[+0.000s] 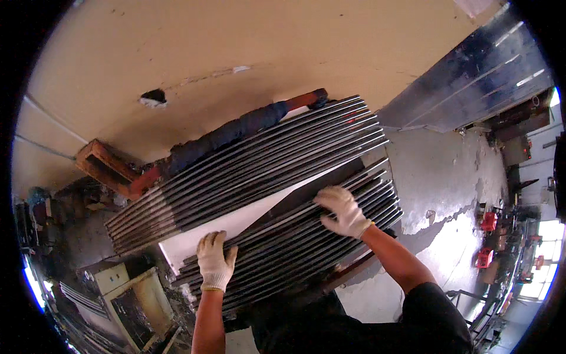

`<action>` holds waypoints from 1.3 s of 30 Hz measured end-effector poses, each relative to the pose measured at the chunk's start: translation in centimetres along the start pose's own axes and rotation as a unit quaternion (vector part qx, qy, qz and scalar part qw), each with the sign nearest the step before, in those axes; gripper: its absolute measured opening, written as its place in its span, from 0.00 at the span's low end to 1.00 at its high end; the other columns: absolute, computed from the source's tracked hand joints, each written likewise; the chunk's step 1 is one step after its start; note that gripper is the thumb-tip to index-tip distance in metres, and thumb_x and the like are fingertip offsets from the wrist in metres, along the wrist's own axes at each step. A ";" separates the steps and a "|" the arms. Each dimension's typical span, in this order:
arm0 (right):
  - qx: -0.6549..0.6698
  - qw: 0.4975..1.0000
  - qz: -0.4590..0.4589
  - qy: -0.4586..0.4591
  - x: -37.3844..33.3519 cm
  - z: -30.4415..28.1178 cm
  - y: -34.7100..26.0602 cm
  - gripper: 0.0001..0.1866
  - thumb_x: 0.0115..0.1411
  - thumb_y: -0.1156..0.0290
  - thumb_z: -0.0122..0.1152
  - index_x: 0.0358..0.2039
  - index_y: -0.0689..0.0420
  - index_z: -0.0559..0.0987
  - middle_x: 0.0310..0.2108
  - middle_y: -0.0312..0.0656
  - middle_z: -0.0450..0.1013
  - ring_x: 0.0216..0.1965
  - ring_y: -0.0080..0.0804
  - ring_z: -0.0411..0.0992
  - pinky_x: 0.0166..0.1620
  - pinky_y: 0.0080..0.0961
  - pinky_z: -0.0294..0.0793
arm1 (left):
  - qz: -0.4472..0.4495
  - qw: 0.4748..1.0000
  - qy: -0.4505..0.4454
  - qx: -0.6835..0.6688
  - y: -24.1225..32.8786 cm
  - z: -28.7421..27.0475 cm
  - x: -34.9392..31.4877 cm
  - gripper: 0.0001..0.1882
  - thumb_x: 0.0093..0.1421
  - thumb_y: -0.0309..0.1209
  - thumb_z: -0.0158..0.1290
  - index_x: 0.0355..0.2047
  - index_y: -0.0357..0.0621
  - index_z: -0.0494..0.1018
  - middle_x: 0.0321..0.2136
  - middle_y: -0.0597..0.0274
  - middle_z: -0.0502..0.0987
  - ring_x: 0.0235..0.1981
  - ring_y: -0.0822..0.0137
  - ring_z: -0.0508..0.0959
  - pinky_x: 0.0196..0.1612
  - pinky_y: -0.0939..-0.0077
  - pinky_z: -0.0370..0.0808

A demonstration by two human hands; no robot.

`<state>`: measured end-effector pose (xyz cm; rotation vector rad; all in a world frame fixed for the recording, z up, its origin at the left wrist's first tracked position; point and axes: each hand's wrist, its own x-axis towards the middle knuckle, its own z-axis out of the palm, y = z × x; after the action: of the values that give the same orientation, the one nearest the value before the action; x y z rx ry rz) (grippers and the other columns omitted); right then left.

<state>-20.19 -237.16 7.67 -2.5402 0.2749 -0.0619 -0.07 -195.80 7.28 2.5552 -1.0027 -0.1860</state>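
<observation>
Metal rods [289, 251], overlaid at seven o'clock by left hand [214, 261], at four by right hand [344, 212], fingers part-opened, hold not discernible

Left hand [216, 259] and right hand [343, 211]: off-white knitted gloves [214, 279], the right cuff [363, 228] edged in yellow. Forearms [396, 258] bare; black shirt [359, 336], short sleeve [433, 310] ending near the elbow.

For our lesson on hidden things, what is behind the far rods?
Behind the far rods is a dark-wrapped bar, then a tan wall. The parts of the bar and wall that the rods cover cannot be seen.
</observation>
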 end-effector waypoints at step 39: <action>0.733 0.550 0.175 0.360 8.9 -5.0 31.1 0.31 0.72 0.43 0.65 0.62 0.53 0.82 0.57 0.47 0.82 0.57 0.49 0.80 0.65 0.57 0.78 | -0.466 0.695 0.120 -0.534 3.4 7.8 2.8 0.23 0.76 0.38 0.59 0.65 0.39 0.73 0.50 0.53 0.81 0.44 0.58 0.85 0.53 0.60 0.85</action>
<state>-17.73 -267.02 -5.54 -0.6059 0.6588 -0.8096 -2.19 -202.37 1.53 1.6112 0.5359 -0.4980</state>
